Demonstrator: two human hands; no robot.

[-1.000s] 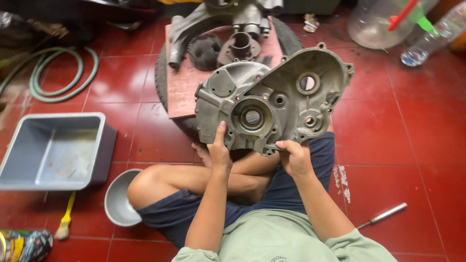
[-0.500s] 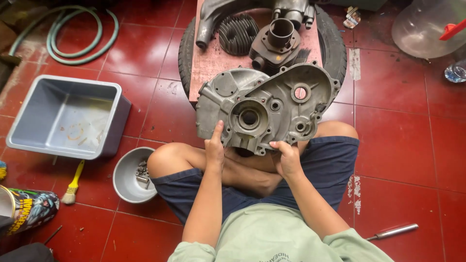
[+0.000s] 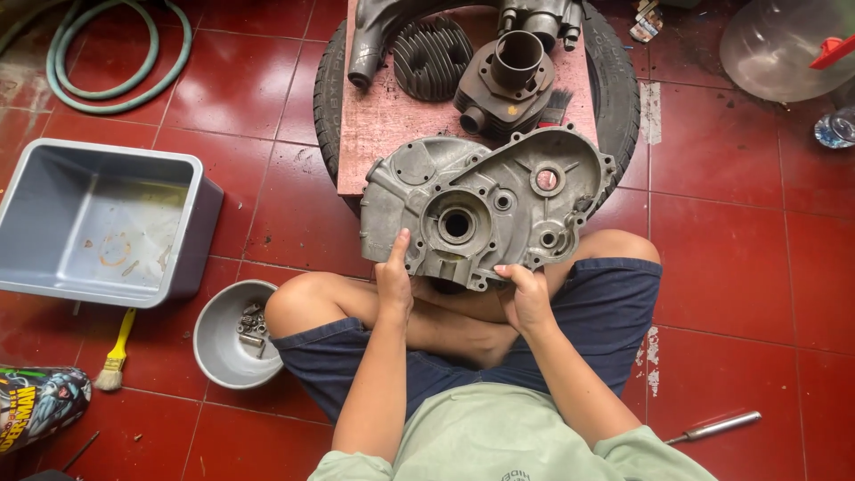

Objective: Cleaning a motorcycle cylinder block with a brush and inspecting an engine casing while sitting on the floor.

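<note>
I sit cross-legged on a red tiled floor and hold a grey metal engine case half [image 3: 485,205] upright above my knees, its inner face with bearing bores toward me. My left hand [image 3: 394,281] grips its lower left edge, index finger stretched up along the metal. My right hand [image 3: 525,296] clasps its lower right edge. Beyond the case, a pink board [image 3: 385,116] lies on a black tyre [image 3: 619,98] and carries a finned cylinder head [image 3: 432,58], a cylinder barrel [image 3: 508,80] and another casting [image 3: 383,27].
A grey plastic tub [image 3: 102,223] stands at the left. Beside my left knee sits a small grey bowl [image 3: 223,343] with several bolts. A yellow brush [image 3: 114,352], a spray can [image 3: 36,405], a green hose [image 3: 116,53], a clear basin [image 3: 784,44] and a screwdriver [image 3: 712,428] lie around.
The view has tipped down and shifted left, bringing the bowl and tub into fuller view. The case has been lowered and levelled closer to my knees; both hands keep their hold.
</note>
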